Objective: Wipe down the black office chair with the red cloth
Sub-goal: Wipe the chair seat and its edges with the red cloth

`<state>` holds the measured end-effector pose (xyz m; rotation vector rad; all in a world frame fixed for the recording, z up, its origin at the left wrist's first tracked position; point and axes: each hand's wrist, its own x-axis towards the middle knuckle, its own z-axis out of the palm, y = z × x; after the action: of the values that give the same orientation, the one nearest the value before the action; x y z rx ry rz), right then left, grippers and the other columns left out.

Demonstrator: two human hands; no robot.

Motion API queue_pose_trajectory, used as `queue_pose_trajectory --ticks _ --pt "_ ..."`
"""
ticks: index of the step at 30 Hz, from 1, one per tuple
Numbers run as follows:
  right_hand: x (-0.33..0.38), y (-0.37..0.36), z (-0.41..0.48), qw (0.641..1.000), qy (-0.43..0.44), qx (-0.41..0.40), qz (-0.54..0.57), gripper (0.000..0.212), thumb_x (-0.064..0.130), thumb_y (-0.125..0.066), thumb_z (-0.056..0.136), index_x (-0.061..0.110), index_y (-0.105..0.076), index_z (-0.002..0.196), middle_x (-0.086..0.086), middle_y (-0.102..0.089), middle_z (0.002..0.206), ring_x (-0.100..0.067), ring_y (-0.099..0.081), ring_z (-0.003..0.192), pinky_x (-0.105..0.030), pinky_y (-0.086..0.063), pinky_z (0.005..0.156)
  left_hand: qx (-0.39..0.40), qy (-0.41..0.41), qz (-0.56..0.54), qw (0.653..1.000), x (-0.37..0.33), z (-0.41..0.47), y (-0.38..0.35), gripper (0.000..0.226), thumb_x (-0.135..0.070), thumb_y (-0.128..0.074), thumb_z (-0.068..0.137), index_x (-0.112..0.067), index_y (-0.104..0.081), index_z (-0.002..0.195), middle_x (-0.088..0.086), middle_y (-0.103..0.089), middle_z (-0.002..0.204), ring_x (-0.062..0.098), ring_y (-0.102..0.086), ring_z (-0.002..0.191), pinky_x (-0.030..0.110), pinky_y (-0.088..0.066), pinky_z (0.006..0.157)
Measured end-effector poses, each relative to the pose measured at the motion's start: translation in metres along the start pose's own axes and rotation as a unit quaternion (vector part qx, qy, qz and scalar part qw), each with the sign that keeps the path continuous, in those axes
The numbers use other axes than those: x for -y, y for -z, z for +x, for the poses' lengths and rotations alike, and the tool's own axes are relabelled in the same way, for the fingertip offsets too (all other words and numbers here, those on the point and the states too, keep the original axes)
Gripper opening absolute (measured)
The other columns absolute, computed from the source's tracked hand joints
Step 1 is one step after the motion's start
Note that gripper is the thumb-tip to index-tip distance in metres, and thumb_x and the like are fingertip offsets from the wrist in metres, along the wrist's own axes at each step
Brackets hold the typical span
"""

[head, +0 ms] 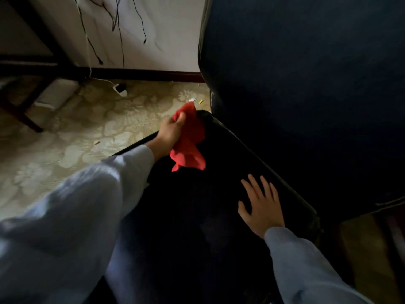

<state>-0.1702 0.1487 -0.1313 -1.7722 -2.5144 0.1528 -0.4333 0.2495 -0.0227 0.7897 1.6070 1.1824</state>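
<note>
The left hand grips the red cloth. Its fingers are curled tightly around the upper part of the cloth, and the loose part hangs down onto the seat. The cloth is at the far left corner of the seat of the black office chair, close under the backrest. The right hand lies flat on the seat, nearer and more to the right. Its fingers are straight and spread wide, holding nothing, and the two hands are apart from each other. Both arms wear light grey sleeves. To the left of the chair is a patterned carpet with a white plug near the wall, and thin black cables hang down the wall.
</note>
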Motion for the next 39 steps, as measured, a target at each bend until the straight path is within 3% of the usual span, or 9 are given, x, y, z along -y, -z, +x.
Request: queue_pose_trajectory --ticks 2,5,9,13,16,21,33,37,39 --pt "-0.003 -0.001 0.002 1.0 0.004 0.01 -0.013 0.063 0.048 -0.035 0.081 0.021 -0.04 0.137 -0.004 -0.04 0.147 -0.032 -0.037 0.134 -0.042 -0.014 0.111 -0.063 -0.053 0.1 0.992 -0.007 0.024 0.001 0.036 -0.034 -0.041 0.1 -0.014 -0.053 0.128 0.003 -0.061 0.111 0.016 -0.056 0.097 0.026 -0.044 0.084" --pt "-0.006 -0.003 0.006 0.999 0.015 0.017 -0.027 0.063 0.049 -0.032 0.082 0.022 -0.037 0.139 -0.003 -0.038 0.148 -0.032 -0.034 0.136 -0.041 -0.012 0.112 -0.11 -0.148 0.252 0.95 -0.002 0.054 -0.001 0.033 -0.037 -0.04 0.098 -0.03 -0.053 0.127 -0.01 -0.061 0.117 0.012 -0.057 0.102 0.022 -0.041 0.088" --pt "-0.009 -0.004 0.008 0.999 0.031 -0.003 -0.017 0.061 0.049 -0.036 0.082 0.024 -0.034 0.138 -0.002 -0.039 0.147 -0.029 -0.03 0.137 -0.041 -0.014 0.11 -0.086 -0.149 0.417 0.893 0.011 0.098 -0.01 0.03 -0.037 -0.043 0.093 -0.034 -0.057 0.119 0.005 -0.059 0.124 0.027 -0.056 0.113 0.038 -0.044 0.097" --pt "-0.011 -0.007 0.008 0.999 0.039 -0.019 -0.009 0.061 0.049 -0.037 0.082 0.024 -0.035 0.138 -0.002 -0.041 0.146 -0.029 -0.03 0.136 -0.042 -0.017 0.109 -0.003 -0.139 0.559 0.818 0.023 0.111 -0.033 0.035 -0.041 -0.031 0.099 -0.03 -0.055 0.122 0.005 -0.053 0.132 0.026 -0.045 0.125 0.04 -0.032 0.103" --pt "-0.01 -0.008 0.008 0.999 0.04 -0.025 -0.023 0.061 0.049 -0.038 0.082 0.023 -0.037 0.137 -0.003 -0.043 0.145 -0.031 -0.037 0.134 -0.042 -0.017 0.108 0.0 -0.151 0.589 0.794 0.028 0.111 -0.039 0.039 -0.041 -0.028 0.1 -0.03 -0.048 0.132 0.0 -0.046 0.14 0.023 -0.041 0.128 0.04 -0.03 0.105" --pt "-0.005 -0.006 0.004 0.999 0.023 -0.032 -0.032 0.061 0.049 -0.038 0.081 0.023 -0.037 0.135 -0.004 -0.044 0.144 -0.031 -0.037 0.132 -0.043 -0.019 0.107 0.075 -0.18 0.652 0.733 0.037 0.089 -0.051 0.046 -0.044 -0.021 0.101 -0.037 -0.022 0.147 -0.011 -0.018 0.156 0.018 -0.014 0.144 0.043 -0.012 0.116" --pt "0.002 0.0 -0.004 0.999 0.011 -0.04 0.002 0.058 0.044 -0.039 0.08 0.017 -0.045 0.13 -0.009 -0.049 0.139 -0.037 -0.045 0.126 -0.047 -0.023 0.105 0.171 -0.273 0.652 0.686 0.078 -0.033 -0.064 0.048 -0.048 -0.028 0.099 -0.039 -0.025 0.146 -0.013 -0.024 0.154 0.013 -0.017 0.144 0.035 -0.008 0.115" --pt "0.005 0.002 -0.008 0.999 0.003 -0.033 0.02 0.056 0.043 -0.039 0.08 0.015 -0.049 0.128 -0.01 -0.051 0.137 -0.038 -0.047 0.125 -0.046 -0.02 0.104 0.241 -0.291 0.653 0.656 0.084 -0.066 -0.051 0.049 -0.048 -0.029 0.099 -0.039 -0.023 0.146 -0.015 -0.02 0.155 0.011 -0.012 0.144 0.033 -0.006 0.115" --pt "0.007 0.004 -0.011 0.999 -0.007 -0.032 0.041 0.058 0.043 -0.04 0.08 0.015 -0.052 0.129 -0.009 -0.051 0.138 -0.037 -0.046 0.126 -0.045 -0.021 0.106 0.287 -0.319 0.655 0.622 0.088 -0.073 -0.034 0.048 -0.047 -0.032 0.098 -0.041 -0.023 0.145 -0.017 -0.018 0.155 0.008 -0.01 0.144 0.034 -0.006 0.116"
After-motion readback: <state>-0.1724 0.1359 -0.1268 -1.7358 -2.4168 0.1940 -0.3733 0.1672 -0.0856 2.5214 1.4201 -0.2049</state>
